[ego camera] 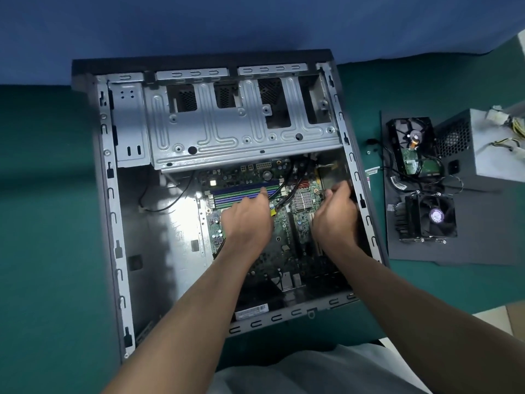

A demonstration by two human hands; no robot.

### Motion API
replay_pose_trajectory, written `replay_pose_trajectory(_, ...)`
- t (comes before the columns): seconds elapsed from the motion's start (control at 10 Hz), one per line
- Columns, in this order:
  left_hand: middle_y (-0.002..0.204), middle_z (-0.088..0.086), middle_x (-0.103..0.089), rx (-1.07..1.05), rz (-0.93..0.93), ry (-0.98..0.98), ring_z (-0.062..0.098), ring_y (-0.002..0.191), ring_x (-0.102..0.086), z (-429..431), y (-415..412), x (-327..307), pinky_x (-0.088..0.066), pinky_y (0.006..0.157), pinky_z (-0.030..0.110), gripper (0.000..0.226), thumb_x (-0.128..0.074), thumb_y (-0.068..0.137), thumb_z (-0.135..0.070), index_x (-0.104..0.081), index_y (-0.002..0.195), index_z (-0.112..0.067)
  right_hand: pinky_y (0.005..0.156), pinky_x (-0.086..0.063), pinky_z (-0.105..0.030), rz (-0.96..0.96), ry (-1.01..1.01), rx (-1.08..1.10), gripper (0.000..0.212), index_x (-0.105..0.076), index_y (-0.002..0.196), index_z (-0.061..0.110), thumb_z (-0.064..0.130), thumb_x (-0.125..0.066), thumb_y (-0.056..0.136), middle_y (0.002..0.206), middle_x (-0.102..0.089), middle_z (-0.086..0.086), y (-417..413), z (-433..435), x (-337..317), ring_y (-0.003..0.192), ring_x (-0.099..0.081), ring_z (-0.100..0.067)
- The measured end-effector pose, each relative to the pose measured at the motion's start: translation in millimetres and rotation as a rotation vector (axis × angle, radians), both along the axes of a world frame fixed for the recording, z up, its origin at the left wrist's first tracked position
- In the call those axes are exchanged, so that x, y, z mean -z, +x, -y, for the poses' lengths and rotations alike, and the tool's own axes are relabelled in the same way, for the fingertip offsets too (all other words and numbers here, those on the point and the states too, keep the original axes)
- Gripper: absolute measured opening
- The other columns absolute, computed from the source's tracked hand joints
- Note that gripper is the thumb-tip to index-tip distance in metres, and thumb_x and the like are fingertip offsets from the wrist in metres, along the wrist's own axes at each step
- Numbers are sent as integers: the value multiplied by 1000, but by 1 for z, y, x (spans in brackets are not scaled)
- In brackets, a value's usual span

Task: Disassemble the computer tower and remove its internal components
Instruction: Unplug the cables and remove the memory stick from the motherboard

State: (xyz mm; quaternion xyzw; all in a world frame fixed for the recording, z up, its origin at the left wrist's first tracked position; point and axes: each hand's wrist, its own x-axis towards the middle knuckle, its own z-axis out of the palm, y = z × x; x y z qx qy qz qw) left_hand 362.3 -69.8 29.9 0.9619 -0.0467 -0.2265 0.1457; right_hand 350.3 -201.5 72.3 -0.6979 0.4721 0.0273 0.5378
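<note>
The open computer tower [113, 194] lies on its side on a green mat. Its green motherboard [287, 223] sits in the lower right half, below the metal drive cage [227, 123]. My left hand [247, 220] rests flat on the board and holds nothing. Its fingertips touch the blue and green memory slots [241, 193]. My right hand [336, 214] is by the case's right wall, thumb and fingers pinched on a small blurred green card [332, 173] above the heatsink [302, 200]. Black cables [289, 183] run between my hands.
On a dark side panel [483, 251] to the right of the case lie a hard drive [412, 146], a grey power supply [488, 149] with loose cables and a cooler fan [431, 217]. A blue cloth [255, 24] hangs behind.
</note>
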Motion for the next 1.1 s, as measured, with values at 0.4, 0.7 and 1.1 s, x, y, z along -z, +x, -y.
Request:
replay_pose_trajectory(0.4,59,-7,-44,-65,-1,-76,10,52,-35,-3,-3,1,-16,47,28,53,-49,92,-10,-42,142,-23,73,-37,-8,27,-301,-155,17,-51,109,2,8,-44,95,83,-41,-3,-5,4,12,64,-23,6)
replay_pose_trajectory(0.7,61,-7,-42,-116,-10,-112,9,53,-33,-3,-3,3,-16,48,27,51,-55,91,-12,-44,140,-23,57,-40,-15,-118,-492,-402,1,-47,95,12,11,-46,95,72,-37,-2,5,4,2,57,-30,-4)
replay_pose_trajectory(1.1,62,-9,-40,-148,14,-152,7,55,-29,-3,-2,6,-14,50,28,43,-52,93,-12,-51,134,-23,71,-36,-32,-208,-654,-678,20,-44,113,-1,7,-42,95,89,-44,-12,8,10,-2,78,-42,-23)
